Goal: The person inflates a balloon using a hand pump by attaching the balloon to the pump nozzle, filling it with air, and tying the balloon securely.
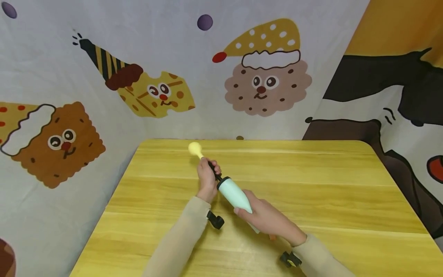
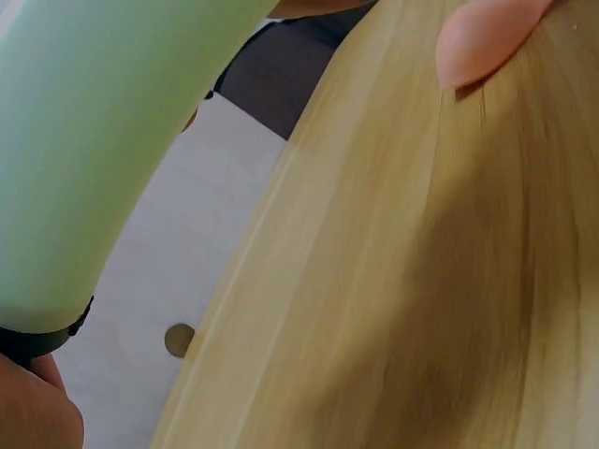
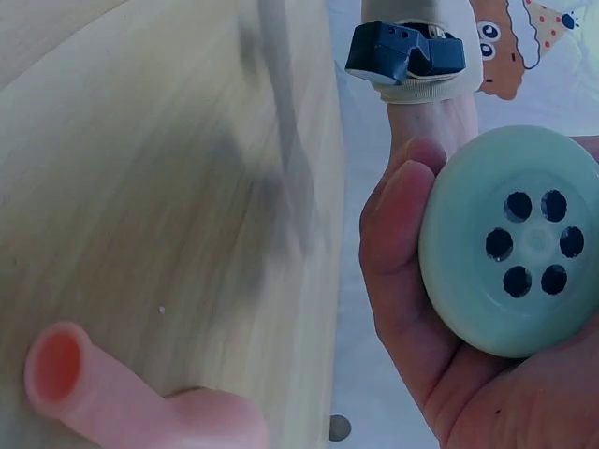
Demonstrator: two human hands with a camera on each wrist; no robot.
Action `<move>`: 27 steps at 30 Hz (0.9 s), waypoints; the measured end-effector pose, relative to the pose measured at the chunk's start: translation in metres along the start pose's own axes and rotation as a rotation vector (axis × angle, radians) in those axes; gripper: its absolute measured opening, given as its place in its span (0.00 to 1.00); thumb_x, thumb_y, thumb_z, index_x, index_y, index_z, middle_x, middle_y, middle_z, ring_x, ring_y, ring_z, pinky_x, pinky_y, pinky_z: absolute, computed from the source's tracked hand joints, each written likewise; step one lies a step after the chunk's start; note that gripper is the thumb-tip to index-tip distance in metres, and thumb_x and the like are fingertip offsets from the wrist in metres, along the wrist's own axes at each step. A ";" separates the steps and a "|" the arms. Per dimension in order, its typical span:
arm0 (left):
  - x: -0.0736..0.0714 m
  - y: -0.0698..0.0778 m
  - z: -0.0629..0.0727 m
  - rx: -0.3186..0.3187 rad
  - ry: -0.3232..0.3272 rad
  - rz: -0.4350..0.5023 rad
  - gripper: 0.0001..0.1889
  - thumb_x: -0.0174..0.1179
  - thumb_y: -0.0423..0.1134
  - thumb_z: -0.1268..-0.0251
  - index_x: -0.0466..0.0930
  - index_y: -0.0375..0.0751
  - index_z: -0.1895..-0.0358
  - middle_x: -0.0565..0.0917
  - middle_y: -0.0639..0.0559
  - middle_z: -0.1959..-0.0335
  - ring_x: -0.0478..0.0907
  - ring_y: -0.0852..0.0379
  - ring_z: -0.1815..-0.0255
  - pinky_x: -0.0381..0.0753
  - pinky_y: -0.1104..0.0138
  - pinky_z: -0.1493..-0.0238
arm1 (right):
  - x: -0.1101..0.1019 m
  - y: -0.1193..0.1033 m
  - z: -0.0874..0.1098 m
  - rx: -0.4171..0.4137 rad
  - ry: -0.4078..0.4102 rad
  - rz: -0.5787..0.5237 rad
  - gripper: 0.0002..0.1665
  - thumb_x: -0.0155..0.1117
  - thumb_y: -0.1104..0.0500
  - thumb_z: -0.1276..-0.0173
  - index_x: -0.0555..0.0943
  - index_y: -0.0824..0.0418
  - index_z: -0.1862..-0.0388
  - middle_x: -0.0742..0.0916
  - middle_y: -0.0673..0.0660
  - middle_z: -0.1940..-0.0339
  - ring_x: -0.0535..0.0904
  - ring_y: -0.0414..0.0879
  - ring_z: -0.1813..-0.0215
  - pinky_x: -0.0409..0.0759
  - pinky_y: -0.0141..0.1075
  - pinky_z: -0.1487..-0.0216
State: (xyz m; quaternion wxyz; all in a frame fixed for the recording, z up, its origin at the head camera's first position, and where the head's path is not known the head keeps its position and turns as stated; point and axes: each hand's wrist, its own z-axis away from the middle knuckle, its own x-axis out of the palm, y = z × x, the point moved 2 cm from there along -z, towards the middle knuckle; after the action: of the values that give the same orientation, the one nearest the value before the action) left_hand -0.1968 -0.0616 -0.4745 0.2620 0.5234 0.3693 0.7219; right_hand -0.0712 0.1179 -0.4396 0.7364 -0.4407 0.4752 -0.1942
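Observation:
A mint-green balloon pump (image 1: 235, 195) slants across the middle of the table in the head view, its black end pointing up and left. My right hand (image 1: 268, 217) grips the pump's green body near its lower end. In the right wrist view, the pump's round base (image 3: 515, 241) shows a ring of several dark holes, with my fingers curled round it. My left hand (image 1: 206, 177) holds the thin black part (image 1: 212, 169) beyond the black collar. Out of the top of that hand sticks a small yellow balloon (image 1: 195, 148), its rounded tip slightly filled.
A coral-pink balloon (image 3: 122, 383), its mouth open, lies limp on the wooden table (image 1: 311, 173) near the right hand, mostly hidden by that hand in the head view. A cartoon-printed cloth (image 1: 207, 96) stands behind the table. Each wrist wears a small black camera.

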 end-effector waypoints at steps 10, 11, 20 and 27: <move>-0.018 0.023 -0.032 0.074 0.097 0.052 0.15 0.34 0.43 0.11 0.64 0.44 0.63 0.72 0.54 0.77 0.66 0.65 0.85 0.65 0.76 0.83 | 0.001 0.007 0.026 0.011 0.017 0.014 0.42 0.57 0.38 0.20 0.60 0.58 0.19 0.85 0.55 0.60 0.78 0.41 0.74 0.79 0.38 0.76; -0.020 0.026 -0.034 0.076 0.108 0.067 0.15 0.34 0.43 0.12 0.64 0.44 0.63 0.72 0.54 0.77 0.66 0.65 0.85 0.64 0.76 0.83 | -0.001 0.008 0.032 0.006 0.011 0.018 0.41 0.57 0.38 0.20 0.60 0.58 0.19 0.85 0.55 0.59 0.78 0.41 0.72 0.79 0.37 0.75; -0.017 0.019 -0.014 0.026 0.055 0.131 0.12 0.37 0.38 0.14 0.64 0.43 0.62 0.72 0.54 0.78 0.65 0.63 0.84 0.64 0.75 0.83 | -0.001 0.013 0.039 -0.024 -0.008 0.032 0.40 0.56 0.39 0.19 0.61 0.59 0.20 0.84 0.55 0.56 0.79 0.40 0.68 0.80 0.36 0.71; 0.001 -0.006 0.016 -0.038 -0.053 0.057 0.14 0.35 0.43 0.11 0.66 0.43 0.60 0.73 0.54 0.74 0.68 0.63 0.80 0.69 0.74 0.77 | 0.001 0.014 0.006 -0.013 0.003 -0.058 0.41 0.56 0.41 0.19 0.59 0.64 0.21 0.86 0.61 0.54 0.84 0.48 0.63 0.83 0.40 0.71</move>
State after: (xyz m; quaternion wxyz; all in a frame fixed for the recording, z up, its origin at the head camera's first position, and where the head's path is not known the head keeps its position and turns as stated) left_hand -0.1820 -0.0537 -0.4757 0.2609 0.5477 0.3335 0.7216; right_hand -0.0674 0.1268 -0.4508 0.7267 -0.4589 0.4647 -0.2132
